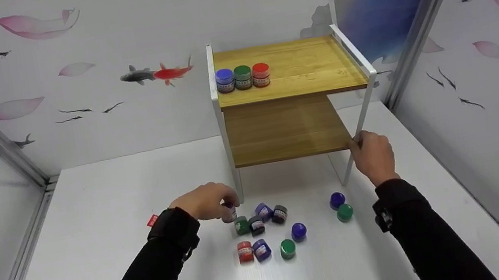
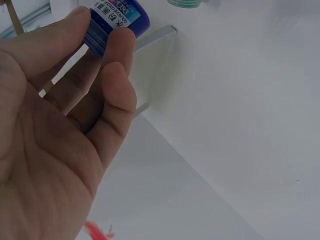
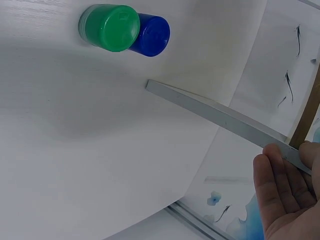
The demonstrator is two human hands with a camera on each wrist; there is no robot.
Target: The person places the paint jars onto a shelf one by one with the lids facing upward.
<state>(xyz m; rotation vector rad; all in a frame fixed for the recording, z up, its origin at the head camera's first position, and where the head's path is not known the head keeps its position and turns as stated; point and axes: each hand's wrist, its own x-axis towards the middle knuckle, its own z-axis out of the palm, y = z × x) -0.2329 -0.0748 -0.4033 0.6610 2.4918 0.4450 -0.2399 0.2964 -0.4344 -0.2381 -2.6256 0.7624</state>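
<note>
My left hand (image 1: pixel 206 202) pinches a small gouache paint jar (image 2: pixel 118 19) between thumb and fingers. In the left wrist view the jar is blue-purple with a white label, and it tilts. The hand is beside the front left leg of a two-tier shelf (image 1: pixel 288 128), just above the loose jars. At the shelf's other side, my right hand (image 1: pixel 375 157) grips the white front right leg (image 3: pixel 215 116) near the lower board, thumb on one side and fingers on the other. On the top board a blue jar (image 1: pixel 225 81), a green jar (image 1: pixel 243 78) and a red jar (image 1: pixel 261 76) stand in a row at the left.
Several loose jars lie on the white tabletop in front of the shelf, among them a red jar (image 1: pixel 245 252) and a green jar (image 1: pixel 288 249). Near the right leg are a blue jar (image 1: pixel 337 201) and a green jar (image 3: pixel 112 29). Printed wall panels (image 1: pixel 150 121) enclose the table.
</note>
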